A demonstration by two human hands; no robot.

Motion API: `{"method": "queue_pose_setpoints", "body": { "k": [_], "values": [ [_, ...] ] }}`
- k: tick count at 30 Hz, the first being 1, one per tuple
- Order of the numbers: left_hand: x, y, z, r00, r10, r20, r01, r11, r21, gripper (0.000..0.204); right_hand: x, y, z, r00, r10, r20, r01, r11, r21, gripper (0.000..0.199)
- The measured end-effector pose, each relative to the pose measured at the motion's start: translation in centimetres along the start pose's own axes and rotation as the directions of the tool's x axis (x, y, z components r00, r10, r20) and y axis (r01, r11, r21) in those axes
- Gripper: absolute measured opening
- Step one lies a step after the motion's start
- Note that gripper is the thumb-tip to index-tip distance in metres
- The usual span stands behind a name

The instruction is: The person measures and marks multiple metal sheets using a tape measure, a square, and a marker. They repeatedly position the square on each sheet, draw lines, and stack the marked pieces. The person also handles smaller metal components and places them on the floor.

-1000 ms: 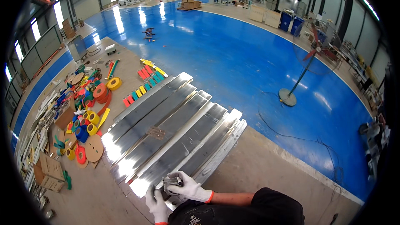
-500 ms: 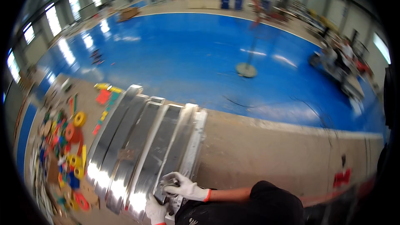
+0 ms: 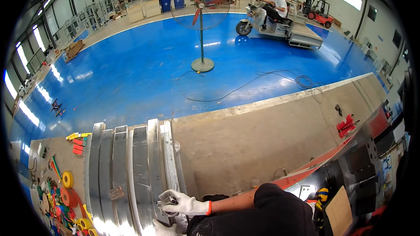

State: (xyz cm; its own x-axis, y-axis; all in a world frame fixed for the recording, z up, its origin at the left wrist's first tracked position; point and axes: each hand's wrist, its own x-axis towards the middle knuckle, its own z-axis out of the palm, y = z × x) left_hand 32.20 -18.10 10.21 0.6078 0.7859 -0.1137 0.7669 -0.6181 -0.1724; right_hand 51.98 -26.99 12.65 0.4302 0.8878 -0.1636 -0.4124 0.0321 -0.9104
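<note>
right hand (image 3: 186, 204): pinch hold over metal bars (image 3: 142, 166)

right hand, white-gloved: fingers curled, pinching a small grey item (image 3: 170, 213); its exact kind cannot be told. item position: within the right hand's fingers, over the near part of the metal bars, toward their right side; contact with the metal cannot be confirmed. left hand (image 3: 164, 228), also gloved: just below, partly cut off by the lower edge; whether it grips anything cannot be told. step in hand, as judged: two-handed handling of the item. the next move appears to call for a firm right-hand pinch with the left hand as support. farther left, a small brown piece (image 3: 116, 193) lies on the bars; beyond them, coloured rolls (image 3: 66, 197) lie heaped.
</note>
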Motion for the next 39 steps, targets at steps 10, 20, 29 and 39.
{"method": "queue_pose_setpoints", "body": {
  "k": [10,20,29,39],
  "values": [
    [-2.6,-0.9,1.4,0.967,0.072,-0.246,-0.061,0.997,0.05,0.084,-1.0,0.1,0.3,0.999,-0.036,0.007,0.037,0.998,-0.048,0.052],
    [-3.7,0.2,-4.1,0.987,-0.111,-0.114,0.09,0.98,-0.178,0.042,-0.8,0.0,0.9,0.999,0.018,0.051,-0.019,1.0,0.019,0.049],
    [-4.0,-1.6,0.6,0.992,-0.127,0.022,0.125,0.91,-0.396,0.104,-0.4,0.0,1.4,0.995,0.048,0.083,-0.047,0.999,-0.017,0.049],
    [-3.2,-1.1,-1.0,0.942,-0.187,0.278,0.282,0.892,-0.354,0.104,-0.5,-0.6,1.5,0.995,0.074,0.061,-0.071,0.996,-0.061,0.052]
  ]
}}
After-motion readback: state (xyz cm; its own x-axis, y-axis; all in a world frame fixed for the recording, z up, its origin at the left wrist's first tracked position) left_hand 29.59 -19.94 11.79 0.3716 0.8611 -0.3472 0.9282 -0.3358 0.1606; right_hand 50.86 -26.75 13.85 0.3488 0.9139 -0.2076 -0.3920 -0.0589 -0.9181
